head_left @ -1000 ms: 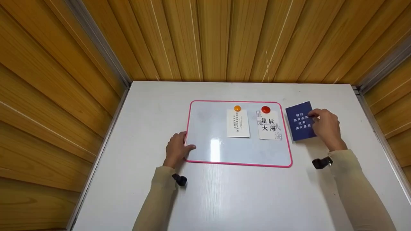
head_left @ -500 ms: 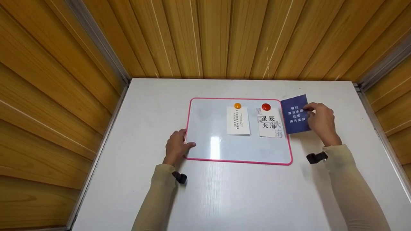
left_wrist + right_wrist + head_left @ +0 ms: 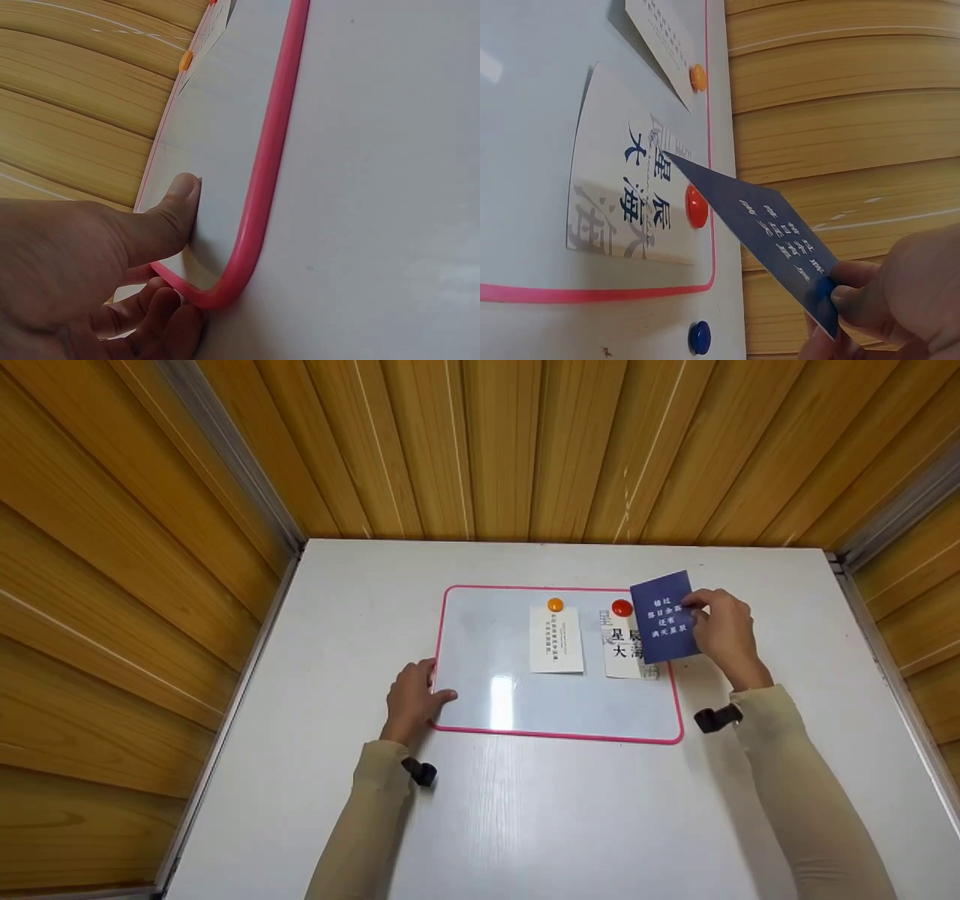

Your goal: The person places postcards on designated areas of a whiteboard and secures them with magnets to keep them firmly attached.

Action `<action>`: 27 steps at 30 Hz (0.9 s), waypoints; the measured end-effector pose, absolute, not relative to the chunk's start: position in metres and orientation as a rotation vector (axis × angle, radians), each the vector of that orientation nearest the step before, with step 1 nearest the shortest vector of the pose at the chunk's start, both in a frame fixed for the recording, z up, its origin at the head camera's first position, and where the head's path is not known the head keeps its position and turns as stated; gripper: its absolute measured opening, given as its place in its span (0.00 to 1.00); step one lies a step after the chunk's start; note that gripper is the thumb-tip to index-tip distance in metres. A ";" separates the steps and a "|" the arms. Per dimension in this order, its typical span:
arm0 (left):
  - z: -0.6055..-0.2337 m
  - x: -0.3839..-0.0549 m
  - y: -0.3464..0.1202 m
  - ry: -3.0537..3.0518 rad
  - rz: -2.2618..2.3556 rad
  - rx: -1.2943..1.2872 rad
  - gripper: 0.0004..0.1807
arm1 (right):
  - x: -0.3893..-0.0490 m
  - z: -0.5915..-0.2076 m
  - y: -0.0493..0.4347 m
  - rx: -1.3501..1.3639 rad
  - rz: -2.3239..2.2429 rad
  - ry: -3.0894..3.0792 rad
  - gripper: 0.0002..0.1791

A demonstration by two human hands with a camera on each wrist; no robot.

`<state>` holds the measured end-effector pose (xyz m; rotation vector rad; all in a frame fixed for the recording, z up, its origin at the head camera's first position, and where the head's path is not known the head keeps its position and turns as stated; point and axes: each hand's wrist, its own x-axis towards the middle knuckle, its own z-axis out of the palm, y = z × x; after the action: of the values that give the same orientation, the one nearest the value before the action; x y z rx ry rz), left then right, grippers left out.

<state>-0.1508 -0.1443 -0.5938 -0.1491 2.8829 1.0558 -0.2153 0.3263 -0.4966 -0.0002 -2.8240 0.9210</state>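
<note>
My left hand (image 3: 411, 701) grips the lower left edge of a small whiteboard (image 3: 480, 660) with a pink frame. In the left wrist view its thumb (image 3: 169, 214) lies on the white face, with the fingers curled at the rim. My right hand (image 3: 724, 634) pinches a dark blue card (image 3: 664, 622) with white writing by its right edge. The card is tilted, overlapping the board's upper right corner and part of a white printed card (image 3: 621, 660) under a red magnet (image 3: 622, 608). A small round blue piece (image 3: 824, 289) shows on the blue card beside the right thumb.
An orange magnet (image 3: 555, 604) sits at the top of another white card (image 3: 556, 645) on the board. A blue magnet (image 3: 700, 337) lies on the white table (image 3: 570, 810) off the board's edge. Wooden panel walls (image 3: 495, 450) enclose the table.
My right hand has carried the blue card leftward, from beside the board to over its upper right corner. The left hand keeps its hold on the board.
</note>
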 end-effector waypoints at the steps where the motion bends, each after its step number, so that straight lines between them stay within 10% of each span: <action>1: -0.593 -0.151 -0.144 2.884 1.053 -0.149 0.40 | -0.216 -0.496 0.324 0.002 0.921 -2.826 0.16; 27: -0.598 -0.152 -0.145 2.874 1.078 -0.140 0.39 | -0.233 -0.497 0.264 0.106 1.035 -2.869 0.16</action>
<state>-0.1522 -0.1453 -0.5982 -0.1402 2.8738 1.0779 -0.2325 0.2641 -0.4968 0.1059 -2.8688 1.0351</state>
